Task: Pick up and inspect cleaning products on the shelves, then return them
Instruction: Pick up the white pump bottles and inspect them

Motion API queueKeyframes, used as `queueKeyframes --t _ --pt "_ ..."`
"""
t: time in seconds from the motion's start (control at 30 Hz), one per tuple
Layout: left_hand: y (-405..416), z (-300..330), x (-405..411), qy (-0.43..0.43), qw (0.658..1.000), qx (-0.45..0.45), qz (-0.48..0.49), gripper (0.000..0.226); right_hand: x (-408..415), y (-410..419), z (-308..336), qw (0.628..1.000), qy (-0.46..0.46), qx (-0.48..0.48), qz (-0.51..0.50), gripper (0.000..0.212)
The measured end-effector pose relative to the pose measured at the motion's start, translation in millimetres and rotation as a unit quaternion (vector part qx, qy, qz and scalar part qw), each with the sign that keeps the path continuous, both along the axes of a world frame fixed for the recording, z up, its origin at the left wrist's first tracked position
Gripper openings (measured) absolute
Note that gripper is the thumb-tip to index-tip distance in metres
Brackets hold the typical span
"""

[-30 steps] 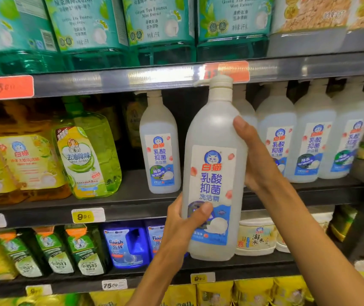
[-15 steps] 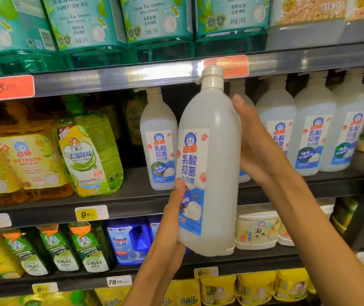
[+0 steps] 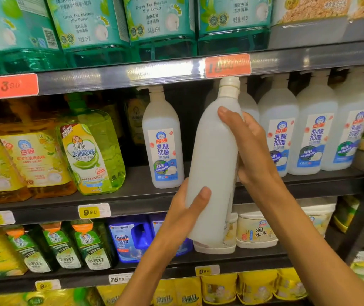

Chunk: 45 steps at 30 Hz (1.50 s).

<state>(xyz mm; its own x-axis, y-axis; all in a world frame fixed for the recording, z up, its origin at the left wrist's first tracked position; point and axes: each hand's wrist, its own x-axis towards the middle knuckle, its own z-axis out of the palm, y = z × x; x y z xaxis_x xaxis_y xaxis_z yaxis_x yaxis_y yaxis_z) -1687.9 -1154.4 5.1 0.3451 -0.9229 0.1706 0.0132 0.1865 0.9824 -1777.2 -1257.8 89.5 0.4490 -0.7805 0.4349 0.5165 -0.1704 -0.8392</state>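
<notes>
I hold a tall white pump bottle of dish detergent (image 3: 215, 164) upright in front of the middle shelf (image 3: 132, 202). Its plain side faces me and the label is turned out of sight. My left hand (image 3: 187, 208) grips the lower left of the bottle, thumb across its front. My right hand (image 3: 250, 146) wraps the upper right side, fingers over the shoulder. Matching white bottles stand on the shelf: one (image 3: 163, 140) to the left and several (image 3: 315, 129) to the right.
Teal green-tea detergent jugs (image 3: 92, 25) fill the top shelf. A green lime bottle (image 3: 90, 151) and yellow bottles (image 3: 28, 160) stand at middle left. Below are blue Finish bottles (image 3: 130, 237), green pouches (image 3: 88, 246), white tubs (image 3: 258, 230) and yellow packs (image 3: 218, 286).
The bottle has been turned in my hands, so its label has gone from facing me to hidden. Both hands have kept hold of it.
</notes>
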Motion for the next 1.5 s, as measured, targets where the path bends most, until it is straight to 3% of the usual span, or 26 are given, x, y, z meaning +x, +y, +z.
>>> queueKeyframes --t 0.07,0.27,0.37,0.5,0.57,0.7,0.83,0.9,1.0,1.1,1.23,1.3,1.5 --pt "-2.3 -4.2 -5.3 0.026 1.0 0.006 0.003 0.052 0.8 0.7 1.2 0.999 0.033 -0.011 -0.008 0.028" --pt "1.6 -12.4 -0.3 0.149 0.988 0.008 -0.042 0.082 -11.5 -5.8 8.2 0.993 0.034 -0.006 0.11 0.049" --pt "4.5 -14.7 3.3 0.18 0.98 0.003 -0.086 0.101 -10.6 -6.9 4.6 0.991 0.032 -0.004 0.13 0.039" --pt "4.2 -21.7 3.1 0.174 0.979 -0.006 -0.111 0.09 -9.2 -5.5 2.4 0.992 0.006 -0.008 0.127 0.024" --pt "3.2 -22.4 11.8 0.122 0.988 -0.012 -0.095 0.074 -10.9 -2.6 3.0 0.994 -0.009 -0.006 0.113 0.026" --pt "-3.5 -12.8 22.0 0.028 1.0 -0.01 0.006 0.081 -9.8 7.8 0.4 0.999 0.01 -0.041 -0.025 0.051" --pt "-7.4 -22.0 0.5 0.002 0.999 -0.022 0.026 0.071 1.1 15.5 -7.8 0.989 0.051 -0.089 -0.106 0.039" --pt "-8.8 -29.7 -5.4 0.039 0.997 -0.03 0.052 0.072 0.7 16.4 -6.1 0.991 0.064 -0.094 -0.075 0.028" --pt "-7.6 -34.0 -0.4 0.084 0.995 -0.024 0.046 0.07 -5.9 18.5 -3.5 0.992 0.066 -0.11 -0.007 0.04" --pt "-2.3 -31.6 5.8 0.078 0.996 -0.016 0.03 0.057 -8.8 17.2 -6.5 0.992 0.034 -0.116 0.019 0.029" --pt "3.2 -26.0 4.0 0.092 0.996 -0.012 -0.003 0.048 -5.8 15.2 -5.1 0.99 0.042 -0.033 0.132 0.04" --pt "3.2 -26.7 -1.7 0.104 0.995 -0.008 -0.009 0.054 -6.4 16.9 -5.7 0.982 0.035 0.027 0.184 0.031" --pt "6.9 -28.5 -4.0 0.159 0.986 -0.008 -0.048 0.051 -10.8 17.6 -3.9 0.975 0.001 0.041 0.22 0.024"
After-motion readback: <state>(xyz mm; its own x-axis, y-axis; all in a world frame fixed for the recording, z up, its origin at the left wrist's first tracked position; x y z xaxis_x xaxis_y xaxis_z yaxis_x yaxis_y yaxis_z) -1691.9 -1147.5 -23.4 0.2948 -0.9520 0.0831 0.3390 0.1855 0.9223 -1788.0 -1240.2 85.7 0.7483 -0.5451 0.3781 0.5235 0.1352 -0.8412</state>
